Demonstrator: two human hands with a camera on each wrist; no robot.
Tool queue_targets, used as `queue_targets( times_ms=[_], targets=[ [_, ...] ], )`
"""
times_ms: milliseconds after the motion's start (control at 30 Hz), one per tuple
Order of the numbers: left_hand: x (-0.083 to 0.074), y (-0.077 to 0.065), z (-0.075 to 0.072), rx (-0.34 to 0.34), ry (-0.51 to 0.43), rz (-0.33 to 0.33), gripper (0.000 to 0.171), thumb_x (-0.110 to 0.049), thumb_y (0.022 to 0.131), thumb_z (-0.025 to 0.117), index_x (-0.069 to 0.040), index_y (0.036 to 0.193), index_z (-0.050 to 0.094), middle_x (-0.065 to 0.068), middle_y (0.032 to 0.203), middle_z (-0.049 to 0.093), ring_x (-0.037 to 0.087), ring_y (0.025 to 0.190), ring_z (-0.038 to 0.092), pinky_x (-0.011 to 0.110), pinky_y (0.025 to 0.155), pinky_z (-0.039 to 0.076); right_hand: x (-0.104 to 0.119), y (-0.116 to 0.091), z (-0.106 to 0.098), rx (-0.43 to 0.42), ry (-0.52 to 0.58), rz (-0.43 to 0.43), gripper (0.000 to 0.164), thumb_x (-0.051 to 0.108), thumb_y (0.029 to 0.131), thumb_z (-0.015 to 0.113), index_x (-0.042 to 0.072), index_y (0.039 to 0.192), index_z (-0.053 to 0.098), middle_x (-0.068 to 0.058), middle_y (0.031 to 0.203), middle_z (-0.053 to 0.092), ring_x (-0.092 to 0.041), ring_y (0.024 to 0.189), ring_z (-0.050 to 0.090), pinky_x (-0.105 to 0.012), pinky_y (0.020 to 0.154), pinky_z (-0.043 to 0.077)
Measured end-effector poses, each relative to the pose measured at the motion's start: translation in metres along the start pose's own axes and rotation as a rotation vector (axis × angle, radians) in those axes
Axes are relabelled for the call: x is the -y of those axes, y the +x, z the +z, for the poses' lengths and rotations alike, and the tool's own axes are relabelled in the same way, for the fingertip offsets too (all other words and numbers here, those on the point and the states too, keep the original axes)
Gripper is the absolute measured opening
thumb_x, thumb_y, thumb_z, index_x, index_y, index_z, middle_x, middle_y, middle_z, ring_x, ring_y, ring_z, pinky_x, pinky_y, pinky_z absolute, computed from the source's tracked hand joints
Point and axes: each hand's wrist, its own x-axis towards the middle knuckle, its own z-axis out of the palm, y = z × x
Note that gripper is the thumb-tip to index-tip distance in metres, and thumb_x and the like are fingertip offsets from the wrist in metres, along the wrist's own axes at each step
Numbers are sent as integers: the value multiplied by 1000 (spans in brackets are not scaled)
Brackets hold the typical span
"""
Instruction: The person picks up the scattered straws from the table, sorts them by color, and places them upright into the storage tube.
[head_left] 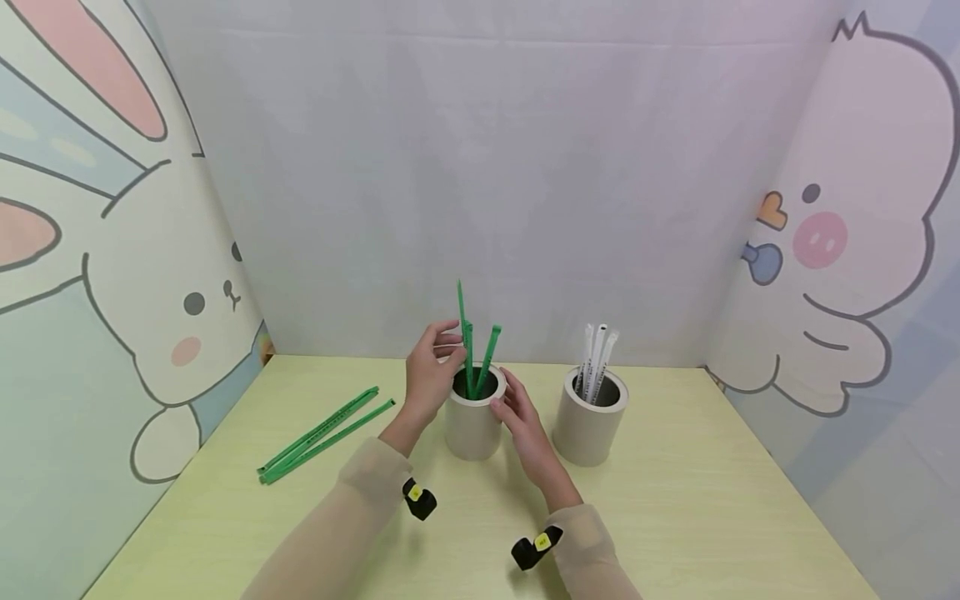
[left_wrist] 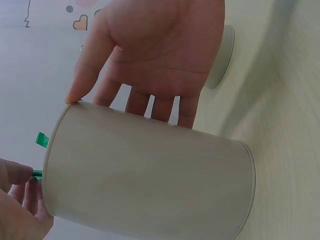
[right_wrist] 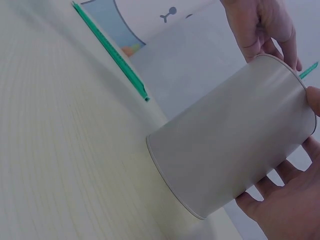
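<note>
The head view looks forward and down over the tabletop point(head_left: 690, 508); the two wrist views sit close, tilted, facing the same pale cup point(head_left: 472, 432) from opposite sides.

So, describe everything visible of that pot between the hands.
The pot is a smooth, greyish-beige cylinder with a pale rim and darker inside; its material is unclear. It stands upright on the table, open-topped, with green sticks leaning inside. The right hand holds its side; the left hand pinches a green stick at its rim.
</note>
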Motion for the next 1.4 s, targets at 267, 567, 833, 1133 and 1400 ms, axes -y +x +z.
queue_targets(
  times_ms=[267,567,833,1133,1400],
  targets=[
    [8,3,-17,24,52,28,45,-10,102,70,-15,145,61,9,128,70,28,120,69,46,104,58,-2,1,0,2,-1,-3,65,37,110,57,27,169,29,-12,169,37,-34,157,32,-59,126,27],
    [5,9,-68,81,161,90,50,-3,100,70,-16,148,59,13,133,69,31,121,69,47,100,60,-1,0,0,-8,3,-18,65,35,110,58,26,168,30,-12,168,38,-34,157,32,-58,126,28],
    [26,7,-116,249,415,114,55,-2,100,72,-16,150,57,13,139,66,33,121,69,48,97,61,-2,0,2,0,6,-11,66,36,110,58,26,168,29,-12,170,36,-35,158,29,-61,127,25],
    [56,-3,-159,434,617,133,48,2,98,72,-4,144,60,22,133,68,38,112,71,51,91,61,-4,1,1,13,8,-16,65,37,110,57,27,168,29,-11,169,37,-34,158,30,-60,127,25],
    [79,-7,-178,545,687,103,43,7,95,72,-1,136,64,27,127,69,38,105,71,47,84,62,-4,1,1,10,7,-15,66,37,110,57,27,169,28,-11,169,37,-34,158,30,-60,127,26]
  ],
)
